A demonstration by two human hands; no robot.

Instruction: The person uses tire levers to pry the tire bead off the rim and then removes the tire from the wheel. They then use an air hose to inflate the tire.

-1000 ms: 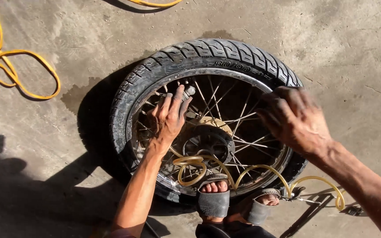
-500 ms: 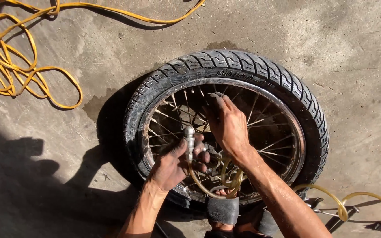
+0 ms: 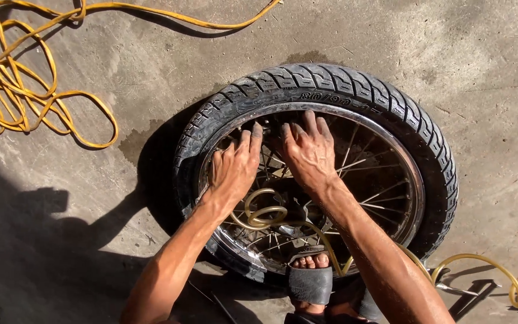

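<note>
Wheel with a black treaded tyre lies flat on the bare concrete floor, right of the middle of the view, and casts a dark shadow to its left. Inside the tyre sits a shiny metal rim, and the ring of the rim holds thin wire spokes that run inward to a hub mostly hidden under the hands. Within that ring also lies a coil of translucent yellowish air hose, looped once or twice over the spokes; it runs out across the near edge of the wheel and curls away on the floor at the lower right.

A long orange cord lies in loose tangled loops at the upper left of the floor, well apart from the wheel, with one strand running along the top edge.

Both forearms reach in from the bottom. The left hand rests palm down on the spokes at the far left inside of the rim, fingers spread a little and flat, fingertips close to the rim. The right hand lies just beside it, also palm down, fingers apart and pointing at the far rim. Neither is closed around anything that can be seen.

A foot in a dark sandal presses on the near edge of the tyre.
</note>
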